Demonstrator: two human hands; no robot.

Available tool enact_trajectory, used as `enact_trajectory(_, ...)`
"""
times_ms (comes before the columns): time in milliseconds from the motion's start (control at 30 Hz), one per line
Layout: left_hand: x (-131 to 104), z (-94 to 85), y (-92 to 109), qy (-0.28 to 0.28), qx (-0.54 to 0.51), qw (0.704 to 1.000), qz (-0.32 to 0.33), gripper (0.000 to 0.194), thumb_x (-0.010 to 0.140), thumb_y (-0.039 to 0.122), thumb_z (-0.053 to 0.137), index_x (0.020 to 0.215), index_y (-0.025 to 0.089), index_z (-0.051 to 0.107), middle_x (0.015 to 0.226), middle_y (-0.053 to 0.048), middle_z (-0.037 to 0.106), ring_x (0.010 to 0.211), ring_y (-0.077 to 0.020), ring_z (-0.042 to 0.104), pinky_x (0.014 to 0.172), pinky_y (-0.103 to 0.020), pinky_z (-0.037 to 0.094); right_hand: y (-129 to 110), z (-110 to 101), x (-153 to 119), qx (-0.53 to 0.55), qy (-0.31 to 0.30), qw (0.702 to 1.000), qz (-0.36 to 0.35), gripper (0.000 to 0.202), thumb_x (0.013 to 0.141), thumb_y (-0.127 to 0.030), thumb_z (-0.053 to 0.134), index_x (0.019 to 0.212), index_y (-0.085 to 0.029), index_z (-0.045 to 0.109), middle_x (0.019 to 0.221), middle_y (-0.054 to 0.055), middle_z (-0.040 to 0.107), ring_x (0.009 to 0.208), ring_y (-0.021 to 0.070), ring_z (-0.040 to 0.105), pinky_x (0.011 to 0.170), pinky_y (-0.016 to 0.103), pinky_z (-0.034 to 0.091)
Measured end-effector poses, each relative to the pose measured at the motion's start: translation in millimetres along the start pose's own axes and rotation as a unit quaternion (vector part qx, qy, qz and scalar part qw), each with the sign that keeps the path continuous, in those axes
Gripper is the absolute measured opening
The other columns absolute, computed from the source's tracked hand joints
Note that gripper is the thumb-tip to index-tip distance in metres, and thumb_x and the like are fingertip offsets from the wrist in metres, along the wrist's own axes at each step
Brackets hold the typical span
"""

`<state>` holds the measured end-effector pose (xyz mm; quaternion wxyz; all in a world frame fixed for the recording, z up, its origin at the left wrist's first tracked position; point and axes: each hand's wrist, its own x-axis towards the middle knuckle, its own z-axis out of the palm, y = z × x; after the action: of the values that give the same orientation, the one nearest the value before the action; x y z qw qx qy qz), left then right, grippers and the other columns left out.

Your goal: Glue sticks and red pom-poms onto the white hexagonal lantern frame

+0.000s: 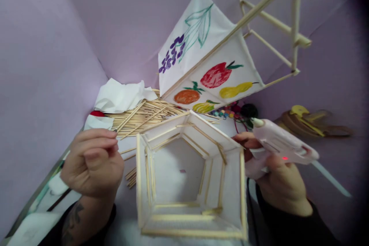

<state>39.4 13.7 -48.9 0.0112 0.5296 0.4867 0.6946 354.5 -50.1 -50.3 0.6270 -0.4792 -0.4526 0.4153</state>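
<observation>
My right hand (282,184) grips a white hot glue gun (284,140). Its red light is on, its nozzle points up and left, and a glue stick sticks out of its back end. My left hand (93,161) is raised at the left with thumb and fingers pinched together; whatever is between the tips is too small to make out. Between my hands stands a five-sided frame (190,232) of thin wooden sticks with white walls, open at the top. The fingers of my right hand are close to its upper right edge; whether they touch it I cannot tell.
Behind the frame lies a pile of wooden sticks (144,117) with crumpled white paper (121,96) beside it. A taller stick structure with painted fruit panels (216,77) leans at the back. Coloured beads (227,113) and a brown item with yellow parts (305,123) are at the right.
</observation>
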Motion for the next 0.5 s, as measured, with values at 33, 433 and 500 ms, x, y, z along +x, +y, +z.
enact_trajectory(33, 1.2, 0.2, 5.2, 0.032, -0.04, 0.999, 0.016, 0.046, 0.094, 0.052, 0.053, 0.061, 0.021, 0.048, 0.067, -0.003, 0.055, 0.062, -0.0162, 0.054, 0.049, -0.031, 0.04, -2.1, 0.9, -0.3, 0.004, 0.003, 1.0, -0.005, 0.039, 0.074, -0.064, 0.079, 0.087, -0.027, 0.081, 0.106, 0.007, 0.074, 0.101, 0.0251, 0.068, 0.084, 0.033, 0.057)
enact_trajectory(433, 16.4, -25.9, 99.5, 0.095, -0.094, 0.987, 0.088, 0.025, 0.098, 0.034, 0.038, 0.078, 0.026, 0.052, 0.074, 0.0, 0.05, 0.055, -0.0111, 0.043, 0.05, -0.033, 0.035, -27.1, 9.7, -9.2, 0.049, 0.029, 0.998, -0.012, 0.047, 0.063, -0.059, 0.088, 0.092, -0.023, 0.077, 0.1, 0.006, 0.077, 0.103, 0.0251, 0.069, 0.085, 0.037, 0.056)
enact_trajectory(500, 10.8, -29.8, 109.3, 0.079, -0.127, 0.987, 0.065, 0.021, 0.098, 0.038, 0.042, 0.084, 0.025, 0.05, 0.073, 0.002, 0.047, 0.054, -0.0103, 0.041, 0.049, -0.031, 0.033, -24.0, 9.4, -6.8, 0.066, 0.027, 0.997, 0.006, 0.047, 0.063, -0.058, 0.088, 0.089, -0.022, 0.077, 0.105, 0.008, 0.077, 0.106, 0.0258, 0.069, 0.085, 0.036, 0.055)
